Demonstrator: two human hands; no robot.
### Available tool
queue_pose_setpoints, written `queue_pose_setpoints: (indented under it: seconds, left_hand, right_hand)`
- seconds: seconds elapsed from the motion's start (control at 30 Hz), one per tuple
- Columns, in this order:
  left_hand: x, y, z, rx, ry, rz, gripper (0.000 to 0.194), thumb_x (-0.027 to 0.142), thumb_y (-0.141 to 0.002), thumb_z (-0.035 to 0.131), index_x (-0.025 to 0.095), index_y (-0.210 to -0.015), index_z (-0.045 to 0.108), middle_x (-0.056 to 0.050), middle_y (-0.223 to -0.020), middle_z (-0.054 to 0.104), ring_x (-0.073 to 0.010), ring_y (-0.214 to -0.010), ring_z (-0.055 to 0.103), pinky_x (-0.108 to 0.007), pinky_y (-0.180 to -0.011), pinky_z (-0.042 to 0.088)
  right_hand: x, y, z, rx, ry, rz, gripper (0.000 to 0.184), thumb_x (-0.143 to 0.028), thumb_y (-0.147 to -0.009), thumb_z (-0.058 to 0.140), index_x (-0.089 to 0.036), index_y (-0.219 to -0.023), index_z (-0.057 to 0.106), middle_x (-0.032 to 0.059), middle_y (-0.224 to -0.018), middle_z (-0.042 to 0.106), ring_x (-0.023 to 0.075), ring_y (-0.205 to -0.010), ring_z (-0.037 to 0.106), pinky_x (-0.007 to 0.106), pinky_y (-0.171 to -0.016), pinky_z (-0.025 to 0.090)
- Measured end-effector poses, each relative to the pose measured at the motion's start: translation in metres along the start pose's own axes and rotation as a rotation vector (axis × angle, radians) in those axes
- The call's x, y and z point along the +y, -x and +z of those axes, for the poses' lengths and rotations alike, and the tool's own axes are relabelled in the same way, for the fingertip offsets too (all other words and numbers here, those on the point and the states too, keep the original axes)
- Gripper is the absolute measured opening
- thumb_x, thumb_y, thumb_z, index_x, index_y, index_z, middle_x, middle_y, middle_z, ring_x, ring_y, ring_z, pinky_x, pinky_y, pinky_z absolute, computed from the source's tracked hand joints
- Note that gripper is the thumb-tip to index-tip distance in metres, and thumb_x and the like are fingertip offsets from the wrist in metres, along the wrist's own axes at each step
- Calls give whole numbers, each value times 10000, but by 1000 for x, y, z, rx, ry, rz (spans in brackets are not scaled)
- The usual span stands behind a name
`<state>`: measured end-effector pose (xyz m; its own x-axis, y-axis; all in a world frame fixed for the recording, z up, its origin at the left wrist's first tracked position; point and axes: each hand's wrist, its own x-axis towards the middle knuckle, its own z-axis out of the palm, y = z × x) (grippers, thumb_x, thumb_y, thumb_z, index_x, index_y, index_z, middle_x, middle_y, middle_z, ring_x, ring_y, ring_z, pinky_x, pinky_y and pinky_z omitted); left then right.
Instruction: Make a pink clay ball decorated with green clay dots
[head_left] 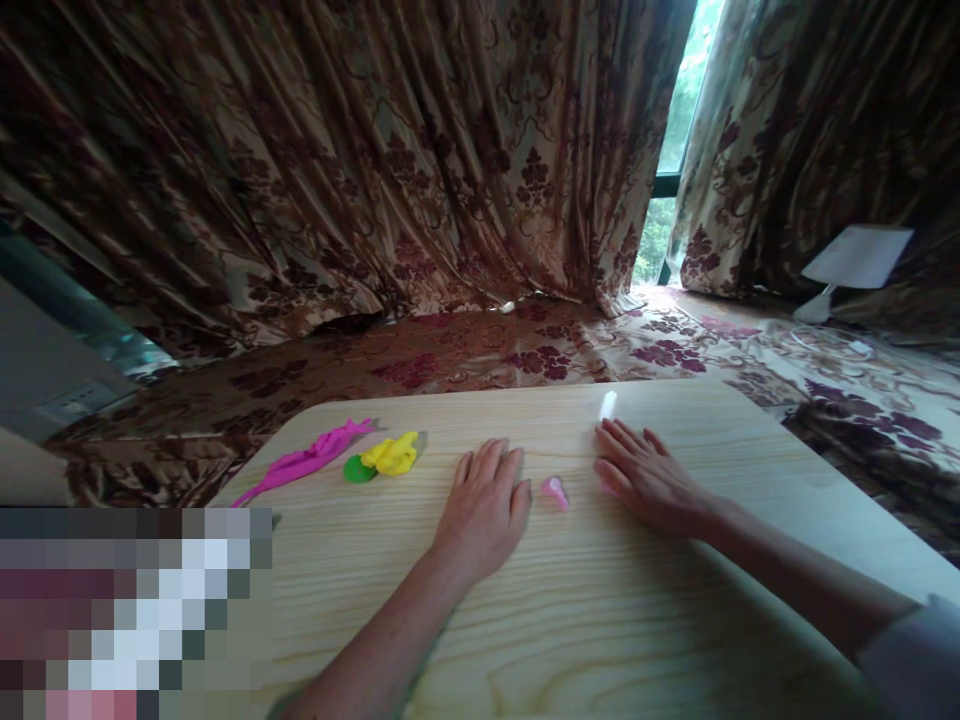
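My left hand point(486, 505) lies palm down on the pale wooden table point(360, 600), fingers stretched out and nothing seen in it. To the right, my right hand point(649, 480) is also laid flat with fingers extended. A bit of pink shows at the edge of its palm; what lies beneath is hidden. Between the two hands sits a small, pale pink lump point(556, 492), touched by neither. Left of my left hand is a crumpled yellow piece point(391, 455), soft like clay or a limp balloon. It touches a flat green piece point(359, 469). A long, wrinkled magenta strip point(307, 460) lies farther left.
Behind the table runs a ledge covered with floral cloth point(480, 350), below patterned curtains point(450, 150). A white lamp point(855, 258) stands on it at the right, with a cord nearby. A pixelated block covers the lower left corner.
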<state>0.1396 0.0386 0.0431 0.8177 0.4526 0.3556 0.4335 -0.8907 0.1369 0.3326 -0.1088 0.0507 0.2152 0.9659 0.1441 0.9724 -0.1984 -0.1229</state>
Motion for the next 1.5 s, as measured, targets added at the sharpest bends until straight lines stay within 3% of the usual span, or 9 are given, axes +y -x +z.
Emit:
queue_pose_setpoints:
  seconds: [0.23,0.37,0.47,0.7,0.83,0.93,1.13,1.27,1.5]
  left_hand:
    - [0,0,0,-6,2,-9,383,302,-902,360,184,-1255,451,-116,-1357,430,-248,-1291,331,-485,-1077,239]
    - [2,-1,-1,-19,3,-2,379,295,-908,346,191,-1256,452,-108,-1354,436,-239,-1292,332,-476,-1078,243]
    - [1,-1,-2,-16,2,-4,379,298,-907,349,193,-1255,454,-108,-1354,437,-240,-1292,335,-476,-1076,250]
    - [0,-1,1,-2,27,-17,385,298,-898,373,194,-1261,447,-106,-1366,425,-248,-1303,322,-484,-1083,239]
    - [-4,-2,2,51,114,-37,387,286,-895,390,193,-1268,435,-102,-1351,445,-230,-1285,348,-478,-1085,242]
    - [-8,-3,-1,227,238,-146,321,266,-899,386,197,-1193,494,-91,-1288,495,-206,-1237,402,-462,-1079,267]
    - [2,-13,-24,366,581,-213,233,258,-891,414,200,-1033,590,-71,-1132,571,-184,-1113,505,-385,-1005,385]
    - [23,-20,-41,332,755,-205,236,274,-894,421,205,-1034,598,-57,-1102,587,-178,-1085,518,-356,-995,390]
    - [50,-14,-64,130,1226,-251,269,310,-895,431,214,-1078,602,-51,-1070,598,-172,-948,578,-284,-809,494]
  right_hand:
    - [-36,67,-3,-32,-65,-322,651,-394,-884,440,-220,-1452,175,35,-1484,235,232,-1366,199,450,-1112,211]
    - [-16,23,1,-19,-4,-72,537,-351,-927,345,-144,-1419,283,100,-1468,272,246,-1360,216,504,-1098,188]
    - [-4,-1,-1,0,6,-31,520,-342,-938,313,-90,-1393,330,143,-1455,287,278,-1356,216,544,-1080,190]
    - [-41,78,-8,-10,-81,-432,711,-415,-881,459,-197,-1461,109,70,-1474,249,228,-1350,251,416,-1102,244]
    - [-17,28,-4,-27,-31,-155,531,-350,-922,374,-203,-1423,275,70,-1475,273,234,-1364,208,493,-1099,170]
    - [9,-15,-10,25,-3,-46,477,-370,-937,340,-143,-1352,412,157,-1441,332,307,-1348,232,581,-1042,202]
    - [15,17,-21,64,-45,-144,312,-430,-902,429,-301,-1110,622,75,-1351,471,290,-1286,357,548,-1020,283]
    - [6,23,-25,195,-281,-106,235,-390,-872,498,-300,-993,679,77,-1239,535,283,-1153,484,463,-935,415]
    - [-54,-18,-60,189,-1244,45,280,-383,-849,562,-211,-1057,636,45,-920,658,215,-911,599,323,-822,484]
